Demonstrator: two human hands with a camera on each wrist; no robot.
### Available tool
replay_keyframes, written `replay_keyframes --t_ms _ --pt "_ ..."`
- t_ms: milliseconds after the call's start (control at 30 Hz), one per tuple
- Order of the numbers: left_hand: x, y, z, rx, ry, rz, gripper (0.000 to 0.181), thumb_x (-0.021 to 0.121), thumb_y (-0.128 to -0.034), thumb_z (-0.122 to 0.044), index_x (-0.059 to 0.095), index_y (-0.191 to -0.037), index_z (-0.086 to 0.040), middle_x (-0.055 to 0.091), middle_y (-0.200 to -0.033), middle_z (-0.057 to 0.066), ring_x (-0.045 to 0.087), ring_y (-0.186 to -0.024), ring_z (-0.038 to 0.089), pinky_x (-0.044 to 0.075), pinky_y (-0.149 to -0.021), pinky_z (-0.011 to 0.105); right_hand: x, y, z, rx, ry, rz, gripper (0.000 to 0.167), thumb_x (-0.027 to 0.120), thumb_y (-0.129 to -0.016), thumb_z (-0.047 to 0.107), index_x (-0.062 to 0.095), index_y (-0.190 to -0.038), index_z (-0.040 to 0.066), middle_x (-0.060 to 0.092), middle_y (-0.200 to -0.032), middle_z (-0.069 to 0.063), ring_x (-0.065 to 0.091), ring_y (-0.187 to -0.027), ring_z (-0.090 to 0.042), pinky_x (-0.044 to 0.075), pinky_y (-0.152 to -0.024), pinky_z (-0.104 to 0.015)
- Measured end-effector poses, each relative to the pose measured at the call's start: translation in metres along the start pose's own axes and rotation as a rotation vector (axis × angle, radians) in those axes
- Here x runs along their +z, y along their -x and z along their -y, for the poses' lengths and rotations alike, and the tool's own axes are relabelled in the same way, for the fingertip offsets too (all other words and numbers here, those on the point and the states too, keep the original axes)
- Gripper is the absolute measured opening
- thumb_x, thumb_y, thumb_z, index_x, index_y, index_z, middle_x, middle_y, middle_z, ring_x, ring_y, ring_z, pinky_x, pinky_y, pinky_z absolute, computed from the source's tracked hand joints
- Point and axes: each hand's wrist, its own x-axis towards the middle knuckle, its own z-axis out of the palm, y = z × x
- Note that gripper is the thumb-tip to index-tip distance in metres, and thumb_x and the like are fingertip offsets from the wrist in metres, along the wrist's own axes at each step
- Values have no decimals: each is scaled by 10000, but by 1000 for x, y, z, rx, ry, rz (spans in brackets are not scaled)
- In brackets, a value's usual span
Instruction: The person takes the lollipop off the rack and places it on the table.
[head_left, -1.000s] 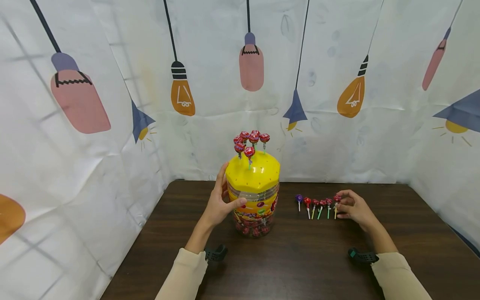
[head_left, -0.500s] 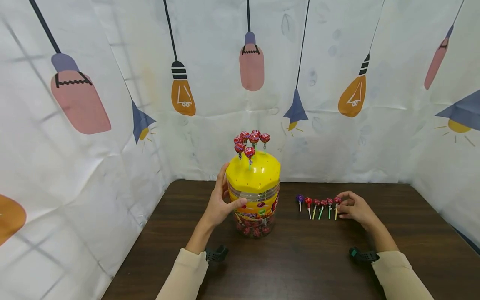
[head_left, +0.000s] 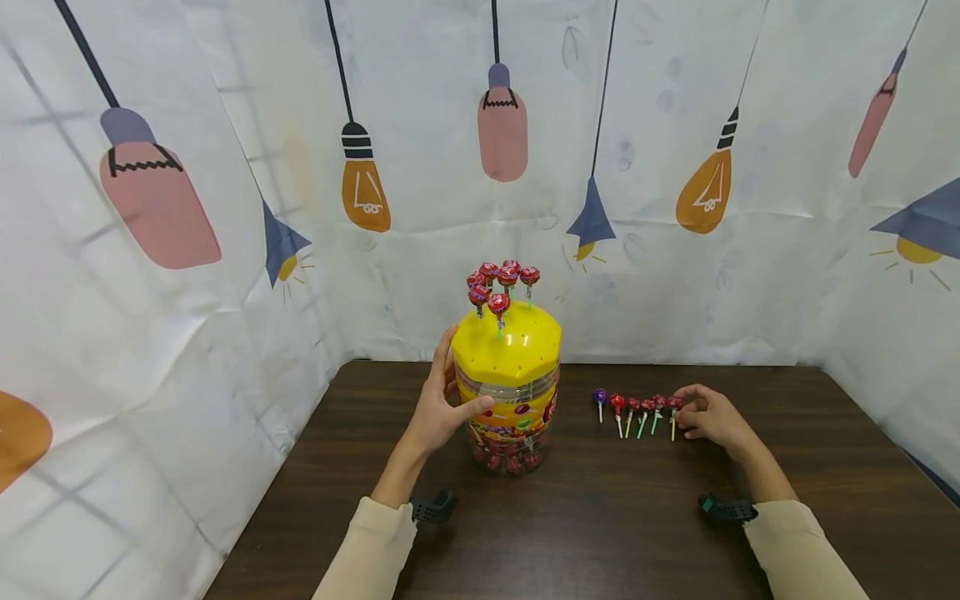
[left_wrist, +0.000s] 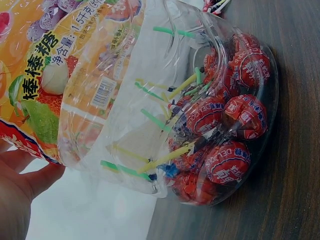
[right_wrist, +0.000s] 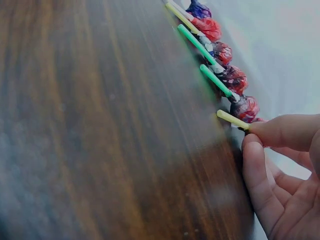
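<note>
- Lollipop (right_wrist: 232, 119): yellow stick, red-wrapped head; at the right end of a row of lollipops (right_wrist: 234, 80), on or just above the dark table (head_left: 600, 525), I can't tell which.
- Jar (head_left: 508, 417): yellow lid (head_left: 521, 346); label (left_wrist: 40, 70) reads 棒棒糖, 1.5千克; wrappers (left_wrist: 227, 162) inside show "DELI…".
- Right hand (head_left: 712, 418): thumb and forefinger pinch the lollipop's stick.
- Left hand (head_left: 441, 408): thumb across label, fingers wrapped round jar.

Lid (head_left: 517, 354) solid ylw. Jar label (left_wrist: 47, 70) orange-ylw w/ multicol. fruit print, blk characters. Pops on lid (head_left: 499, 303): red wrappers. Loose pops (head_left: 617, 402): one purple, rest red; sticks (right_wrist: 196, 42) wht, ylw, grn. Table (head_left: 577, 525) dk brn, wood grain. Backdrop (head_left: 435, 287) wht w/ pink, orange, blue, purple lamp print. Sleeves (head_left: 371, 542) cream; wrist straps (head_left: 433, 507) blk.
</note>
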Motion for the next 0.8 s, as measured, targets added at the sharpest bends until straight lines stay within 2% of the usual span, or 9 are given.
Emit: replay_keyframes --t_ms 233,433,633,800 --pt "-1 0 0 3 2 -1 1039 780 -918 -294 49 -1655 -333 368 -1634 40 510 -1349 223 478 -1100 394 -4 2 5 30 28 22 499 628 -1017 128 430 -1430 -70 659 -1125 -208 669 -888 -209 615 -750 -365" --pt "0 0 -1 -9 -7 -8 1057 790 -904 -350 45 -1654 -341 374 -1630 18 502 -1362 264 463 -1110 460 -15 7 11 30 51 46 543 616 -1034 203 408 -1459 -62 636 -1181 -241 689 -925 -249 616 -792 -403" --pt "0 0 -1 -12 -4 -8 1063 792 -900 -365 44 -1654 -343 380 -1627 10 501 -1365 259 446 -1114 516 -24 13 32 -62 65 35 585 591 -1044 358 421 -1477 3 601 -1265 -283 688 -1004 -323 611 -830 -377" --pt "0 0 -1 -3 3 -1 1050 786 -910 -338 46 -1655 -332 383 -1624 41 516 -1352 232 475 -1107 445 -18 21 63 -206 71 -9 485 575 -1051 369 499 -1424 69 645 -1134 -134 694 -989 -305 615 -814 -359"
